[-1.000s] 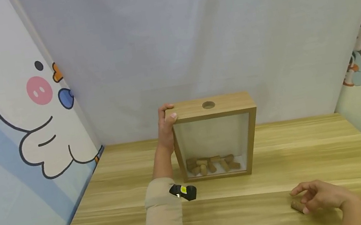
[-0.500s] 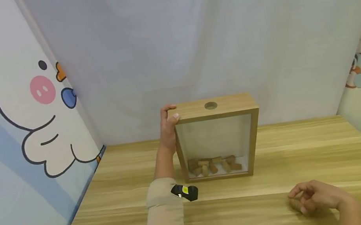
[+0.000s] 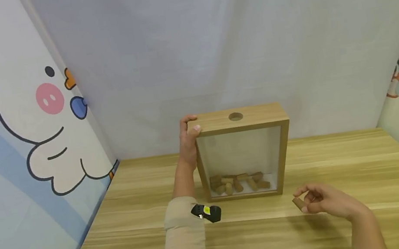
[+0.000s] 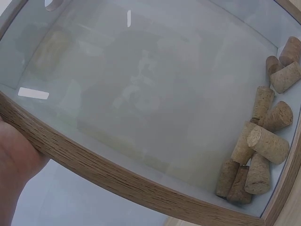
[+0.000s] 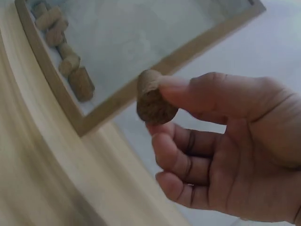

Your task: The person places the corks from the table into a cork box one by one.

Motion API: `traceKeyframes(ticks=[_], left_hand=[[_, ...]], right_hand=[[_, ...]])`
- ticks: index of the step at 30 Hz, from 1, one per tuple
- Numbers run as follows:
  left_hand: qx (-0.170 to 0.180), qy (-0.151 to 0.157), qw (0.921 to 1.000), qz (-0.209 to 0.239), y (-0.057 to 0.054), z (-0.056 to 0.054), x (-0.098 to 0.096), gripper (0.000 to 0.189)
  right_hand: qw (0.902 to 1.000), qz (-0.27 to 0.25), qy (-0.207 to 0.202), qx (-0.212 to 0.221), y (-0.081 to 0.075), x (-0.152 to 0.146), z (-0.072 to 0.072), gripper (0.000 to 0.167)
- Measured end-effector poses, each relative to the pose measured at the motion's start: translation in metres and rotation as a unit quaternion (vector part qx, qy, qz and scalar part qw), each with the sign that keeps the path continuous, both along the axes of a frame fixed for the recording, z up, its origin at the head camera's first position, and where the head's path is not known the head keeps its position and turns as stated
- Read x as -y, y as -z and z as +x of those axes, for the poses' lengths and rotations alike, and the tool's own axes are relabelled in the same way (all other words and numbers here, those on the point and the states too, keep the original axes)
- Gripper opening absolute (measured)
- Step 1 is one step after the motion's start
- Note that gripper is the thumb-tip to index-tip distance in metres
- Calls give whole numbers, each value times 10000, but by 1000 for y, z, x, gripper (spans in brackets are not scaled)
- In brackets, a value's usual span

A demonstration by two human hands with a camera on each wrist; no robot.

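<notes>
A shallow wooden box [image 3: 242, 127] with a clear front stands upright on the table, a round hole [image 3: 235, 116] in its top. Behind the pane, several corks [image 4: 268, 143] lie in a heap along the bottom. My left hand [image 3: 189, 143] grips the box's upper left corner, thumb at the front edge and fingers over the top. Off the box's lower right, my right hand [image 3: 324, 199] pinches a single cork [image 5: 154, 101] between thumb and fingers, raised above the table. The other fingers of that hand curl loosely in the right wrist view.
The wood-grain table [image 3: 129, 224] reaches back to a pale curtain [image 3: 157, 61]. Cartoon-printed panels [image 3: 36, 121] flank it on both sides. A small black camera [image 3: 207, 212] sits on the left sleeve.
My right hand has taken hold of the cork on the table, lifted it and moved left toward the box. The left hand keeps its grip on the corner.
</notes>
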State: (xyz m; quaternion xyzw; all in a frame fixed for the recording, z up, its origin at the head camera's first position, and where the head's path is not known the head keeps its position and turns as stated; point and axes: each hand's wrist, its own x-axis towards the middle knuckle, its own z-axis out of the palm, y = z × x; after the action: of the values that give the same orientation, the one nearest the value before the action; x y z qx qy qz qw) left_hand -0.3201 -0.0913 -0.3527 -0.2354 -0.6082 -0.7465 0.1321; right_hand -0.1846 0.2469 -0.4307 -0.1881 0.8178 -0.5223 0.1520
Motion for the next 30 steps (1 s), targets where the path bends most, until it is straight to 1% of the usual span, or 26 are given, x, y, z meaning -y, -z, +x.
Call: traceKeyframes(ticks=[2, 4, 10, 13, 17, 19, 23, 25, 26, 30], left_hand=[[-9, -12, 10000, -11, 0, 0, 0, 40], [-45, -9, 10000, -20, 0, -1, -1, 39], [-30, 197, 9997, 166, -1, -1, -3, 36], [-19, 198, 9997, 169, 0, -1, -3, 36], [-1, 181, 9998, 95, 2, -1, -3, 37], [7, 180, 9998, 63, 2, -1, -3, 37], [15, 166, 9998, 87, 2, -1, -3, 37], [7, 139, 9998, 107, 1, -1, -3, 37], [14, 141, 9998, 136, 0, -1, -2, 36], [1, 160, 9997, 186, -1, -1, -2, 35]], right_hand=[[9998, 3, 192, -81, -7, 8, -2, 41], [9993, -26, 282, -255, -13, 14, -3, 42], [9950, -220, 306, -920, -38, 32, -9, 40], [9914, -292, 307, -1241, -53, 41, -11, 37], [9833, -435, 274, -1748, -76, 53, -12, 34], [9793, -551, 331, -1920, -88, 58, -13, 33], [9666, -889, 318, -2381, -111, 68, -17, 31], [9607, -1096, 315, -2531, -122, 74, -21, 31], [9592, -1166, 341, -2552, -128, 77, -23, 32], [9617, -1405, 599, -2275, -148, 89, -33, 38]])
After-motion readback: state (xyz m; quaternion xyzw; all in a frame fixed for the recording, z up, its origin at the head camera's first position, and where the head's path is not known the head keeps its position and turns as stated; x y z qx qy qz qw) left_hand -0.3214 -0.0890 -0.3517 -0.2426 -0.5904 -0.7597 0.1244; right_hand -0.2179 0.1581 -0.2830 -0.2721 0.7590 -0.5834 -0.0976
